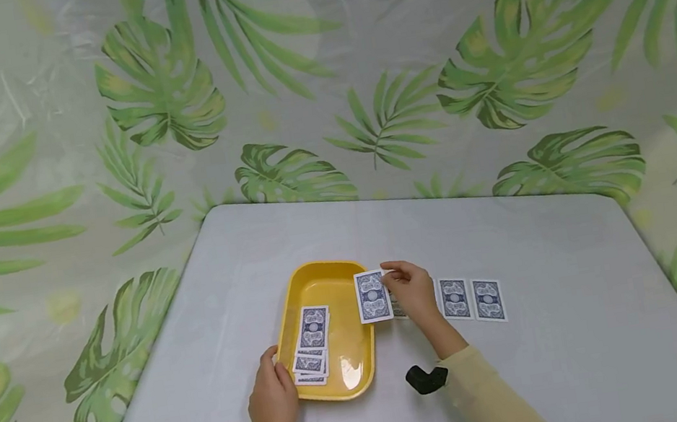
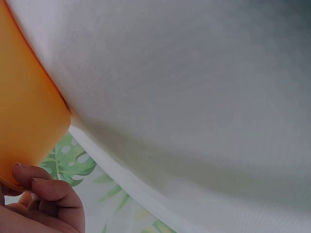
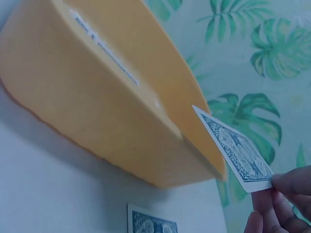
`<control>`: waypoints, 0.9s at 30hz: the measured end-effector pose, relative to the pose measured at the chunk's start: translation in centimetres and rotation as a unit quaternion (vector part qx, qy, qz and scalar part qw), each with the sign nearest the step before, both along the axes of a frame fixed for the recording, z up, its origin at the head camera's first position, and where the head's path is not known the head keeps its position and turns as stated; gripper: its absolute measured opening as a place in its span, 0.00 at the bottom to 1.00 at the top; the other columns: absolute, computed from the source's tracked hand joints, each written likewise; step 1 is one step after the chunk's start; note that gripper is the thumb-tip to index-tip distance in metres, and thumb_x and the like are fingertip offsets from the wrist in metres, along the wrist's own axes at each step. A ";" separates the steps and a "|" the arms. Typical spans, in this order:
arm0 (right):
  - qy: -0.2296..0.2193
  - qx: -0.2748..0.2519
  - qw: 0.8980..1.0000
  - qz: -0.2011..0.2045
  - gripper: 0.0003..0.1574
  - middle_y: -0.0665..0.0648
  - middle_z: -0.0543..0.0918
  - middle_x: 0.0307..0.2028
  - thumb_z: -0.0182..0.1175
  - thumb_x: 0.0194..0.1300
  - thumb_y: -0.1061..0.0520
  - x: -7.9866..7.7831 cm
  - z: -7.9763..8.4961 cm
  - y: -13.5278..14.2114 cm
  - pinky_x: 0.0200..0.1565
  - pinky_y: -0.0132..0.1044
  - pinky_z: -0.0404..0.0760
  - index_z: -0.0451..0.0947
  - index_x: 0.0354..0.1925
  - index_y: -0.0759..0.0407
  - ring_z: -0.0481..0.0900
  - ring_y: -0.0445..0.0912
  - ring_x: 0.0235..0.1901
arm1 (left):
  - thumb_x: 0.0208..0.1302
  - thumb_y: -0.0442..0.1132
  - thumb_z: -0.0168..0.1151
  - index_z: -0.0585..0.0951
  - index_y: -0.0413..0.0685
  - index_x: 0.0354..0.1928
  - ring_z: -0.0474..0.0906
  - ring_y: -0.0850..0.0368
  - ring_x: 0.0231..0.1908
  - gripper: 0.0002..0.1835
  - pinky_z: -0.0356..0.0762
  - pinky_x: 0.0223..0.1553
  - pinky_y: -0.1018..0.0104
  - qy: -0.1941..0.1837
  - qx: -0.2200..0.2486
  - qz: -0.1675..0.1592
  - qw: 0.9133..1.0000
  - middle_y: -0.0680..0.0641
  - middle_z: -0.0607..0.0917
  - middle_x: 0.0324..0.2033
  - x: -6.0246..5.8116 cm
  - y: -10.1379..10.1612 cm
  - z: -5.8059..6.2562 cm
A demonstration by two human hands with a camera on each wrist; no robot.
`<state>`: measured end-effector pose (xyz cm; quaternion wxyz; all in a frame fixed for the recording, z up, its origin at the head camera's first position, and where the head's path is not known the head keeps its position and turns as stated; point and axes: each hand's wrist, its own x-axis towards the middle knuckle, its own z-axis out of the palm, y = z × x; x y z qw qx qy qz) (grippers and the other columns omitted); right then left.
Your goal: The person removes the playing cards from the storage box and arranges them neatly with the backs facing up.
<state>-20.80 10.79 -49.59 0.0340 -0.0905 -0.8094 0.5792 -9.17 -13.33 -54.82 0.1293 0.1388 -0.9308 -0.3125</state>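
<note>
We see the yellow tray (image 1: pixel 343 320) touching the left hand (image 1: pixel 272 399), whose curled fingers grip its left rim. In the head view, a blue-backed playing card (image 1: pixel 373 298) overlaps the tray's right rim, jutting left from the right hand (image 1: pixel 413 293), which pinches the card's far right corner.

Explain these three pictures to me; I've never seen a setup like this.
There is no machine here, just a person's two bare hands. The large picture comes from a camera on the head, looking forward and down; the others come from one camera on each wrist. The left hand grips the side of a yellow tray, where several blue-backed cards lie. The right hand pinches a single card near the tray's right rim. Farther right, other cards lie back-up on the white table.
</note>
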 end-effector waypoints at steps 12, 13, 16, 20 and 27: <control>0.012 -0.015 0.999 -0.046 0.16 0.59 0.83 0.35 0.63 0.63 0.64 -0.2 -0.9 4.1 0.33 0.28 0.73 0.82 0.50 0.64 0.76 0.43 0.32 | 0.72 0.34 0.48 0.72 0.36 0.60 0.73 0.50 0.24 0.17 0.71 0.24 0.53 -0.011 0.005 -0.001 1.000 0.32 0.83 0.42 0.1 0.1 0.4; 0.010 -0.013 0.999 -0.050 0.16 0.59 0.83 0.35 0.63 0.63 0.64 -0.2 -1.0 4.3 0.33 0.27 0.73 0.82 0.50 0.64 0.76 0.43 0.32 | 0.72 0.34 0.48 0.72 0.37 0.60 0.74 0.49 0.24 0.17 0.72 0.25 0.53 -0.012 0.006 0.000 1.000 0.32 0.83 0.43 0.1 0.0 0.4; -0.001 -0.009 0.998 -0.060 0.16 0.60 0.83 0.37 0.62 0.64 0.63 -0.1 -1.0 5.0 0.33 0.27 0.73 0.82 0.51 0.62 0.76 0.43 0.33 | 0.72 0.34 0.48 0.72 0.37 0.60 0.75 0.48 0.25 0.17 0.73 0.26 0.51 -0.016 0.006 0.001 1.000 0.32 0.83 0.44 0.1 0.0 0.5; -0.008 -0.003 0.997 -0.075 0.16 0.61 0.83 0.37 0.61 0.65 0.63 0.2 -1.3 5.8 0.32 0.27 0.72 0.82 0.51 0.62 0.76 0.43 0.33 | 0.72 0.34 0.48 0.72 0.36 0.60 0.76 0.47 0.26 0.17 0.73 0.26 0.50 -0.016 0.005 0.002 1.000 0.32 0.83 0.43 0.2 0.0 0.4; -0.010 -0.001 0.995 -0.097 0.16 0.61 0.84 0.38 0.61 0.65 0.64 0.4 -2.5 7.8 0.33 0.25 0.71 0.82 0.51 0.63 0.75 0.41 0.33 | 0.72 0.34 0.49 0.72 0.36 0.59 0.76 0.46 0.26 0.17 0.73 0.26 0.48 -0.008 0.003 0.000 1.000 0.32 0.83 0.42 0.1 0.1 0.3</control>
